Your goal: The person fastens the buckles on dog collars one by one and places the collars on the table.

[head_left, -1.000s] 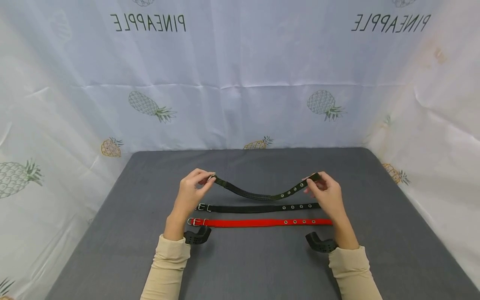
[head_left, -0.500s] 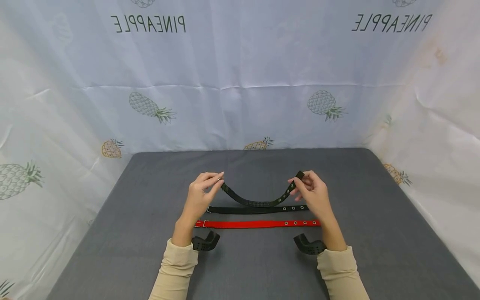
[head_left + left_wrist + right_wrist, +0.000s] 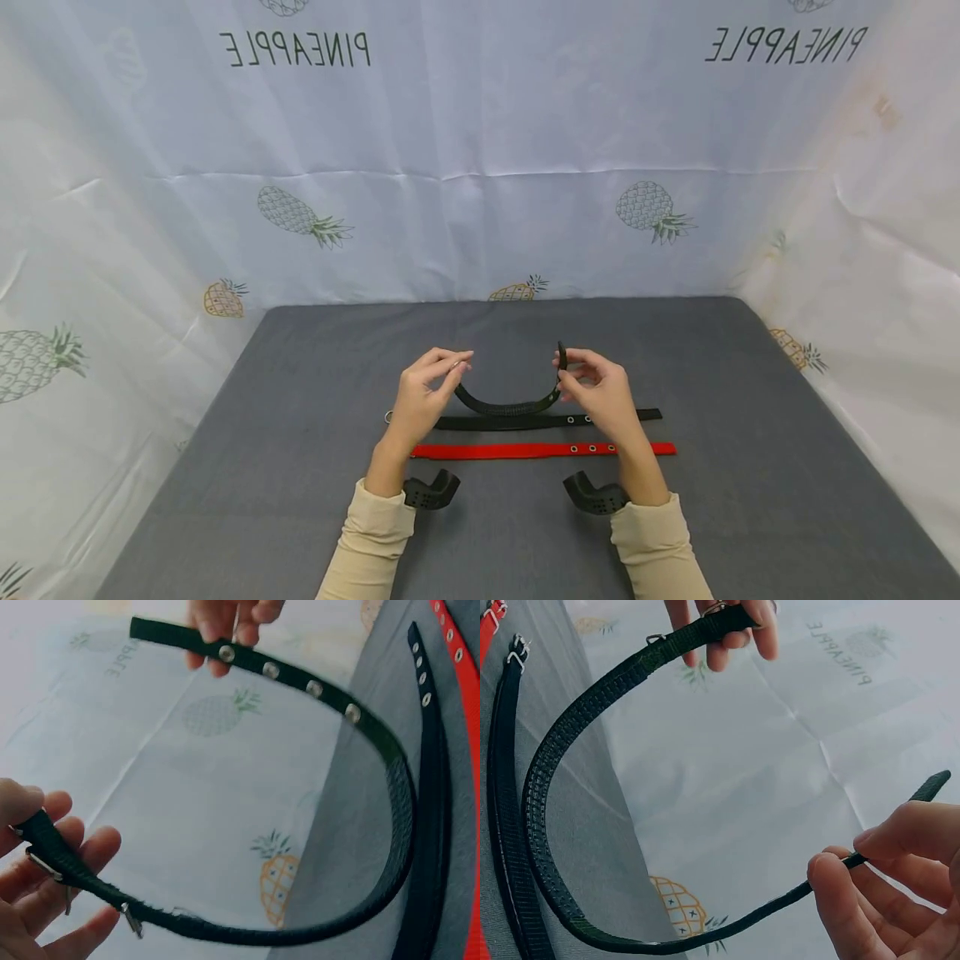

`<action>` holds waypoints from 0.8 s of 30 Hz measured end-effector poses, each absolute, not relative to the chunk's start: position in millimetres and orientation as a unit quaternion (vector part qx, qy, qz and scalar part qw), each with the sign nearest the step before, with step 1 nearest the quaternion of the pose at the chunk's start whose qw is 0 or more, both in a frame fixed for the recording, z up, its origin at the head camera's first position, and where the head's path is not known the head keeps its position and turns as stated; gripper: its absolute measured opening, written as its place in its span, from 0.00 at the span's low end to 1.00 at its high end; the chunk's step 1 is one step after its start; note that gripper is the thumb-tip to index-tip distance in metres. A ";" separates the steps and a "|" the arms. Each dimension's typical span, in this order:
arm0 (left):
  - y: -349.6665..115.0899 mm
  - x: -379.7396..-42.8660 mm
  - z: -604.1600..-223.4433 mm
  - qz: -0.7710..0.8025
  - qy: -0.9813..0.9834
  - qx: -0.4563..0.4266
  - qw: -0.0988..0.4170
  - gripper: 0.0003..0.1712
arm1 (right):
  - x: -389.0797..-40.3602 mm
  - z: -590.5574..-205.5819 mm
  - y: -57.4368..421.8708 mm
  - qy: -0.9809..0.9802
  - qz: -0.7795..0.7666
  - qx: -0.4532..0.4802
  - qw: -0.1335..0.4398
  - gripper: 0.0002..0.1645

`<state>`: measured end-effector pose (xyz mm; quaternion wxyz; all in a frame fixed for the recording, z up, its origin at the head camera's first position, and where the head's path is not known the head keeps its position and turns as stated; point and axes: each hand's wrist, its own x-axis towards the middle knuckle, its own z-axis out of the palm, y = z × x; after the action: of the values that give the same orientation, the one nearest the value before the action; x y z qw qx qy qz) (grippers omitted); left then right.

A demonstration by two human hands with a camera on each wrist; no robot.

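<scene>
L hand, R hand pinched grn strap nr ends, hence U-sag; blk strap, red strap lay paral. surface far edge.

The green strap looks rough and woven, its 4 eyelets shiny metal, the tabletop matt cloth.

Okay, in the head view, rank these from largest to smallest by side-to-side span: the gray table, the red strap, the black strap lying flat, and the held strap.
1. Gray table
2. Red strap and black strap: too alike to rank, both partly hidden
3. Held strap, bent into a curve
</scene>
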<state>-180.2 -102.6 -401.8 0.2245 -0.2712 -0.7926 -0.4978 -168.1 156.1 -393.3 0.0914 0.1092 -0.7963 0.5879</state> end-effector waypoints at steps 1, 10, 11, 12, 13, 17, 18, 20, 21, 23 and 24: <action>-101.0 -180.1 -402.3 -0.498 -0.792 -0.273 0.224 0.13 | -167.8 -393.5 155.8 -0.796 0.589 0.110 0.088 0.17; -90.4 -172.4 -393.9 -0.510 -0.798 -0.269 0.174 0.23 | -165.1 -386.2 154.2 -0.782 0.597 0.156 0.087 0.17; -89.6 -170.2 -391.7 -0.516 -0.799 -0.269 0.152 0.24 | -164.7 -385.5 154.2 -0.783 0.592 0.163 0.097 0.16; -88.9 -168.2 -389.7 -0.520 -0.800 -0.269 0.131 0.26 | -164.2 -384.9 154.2 -0.783 0.588 0.171 0.107 0.16; -88.3 -166.9 -387.9 -0.522 -0.801 -0.271 0.114 0.27 | -163.7 -384.3 154.2 -0.782 0.585 0.179 0.118 0.16; -86.2 -164.1 -383.3 -0.516 -0.804 -0.286 0.078 0.29 | -162.7 -383.9 154.6 -0.767 0.586 0.216 0.149 0.15; -86.0 -164.2 -383.1 -0.512 -0.804 -0.291 0.079 0.29 | -162.7 -383.9 154.4 -0.759 0.593 0.225 0.147 0.15; -85.9 -164.6 -383.3 -0.503 -0.805 -0.302 0.088 0.30 | -162.7 -384.2 153.9 -0.744 0.610 0.237 0.136 0.15; -86.1 -164.7 -383.6 -0.501 -0.803 -0.308 0.095 0.30 | -162.6 -384.3 153.4 -0.739 0.616 0.240 0.129 0.16; -86.4 -165.2 -384.3 -0.498 -0.796 -0.324 0.120 0.30 | -162.6 -384.1 151.7 -0.733 0.623 0.246 0.115 0.17; -86.3 -165.4 -384.6 -0.497 -0.790 -0.331 0.138 0.30 | -162.8 -384.0 150.5 -0.732 0.624 0.250 0.110 0.17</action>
<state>-165.4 -86.3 -384.6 0.1376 -0.3310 -0.7903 -0.4970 -162.8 150.5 -384.0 0.1102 0.2498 -0.7318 0.6244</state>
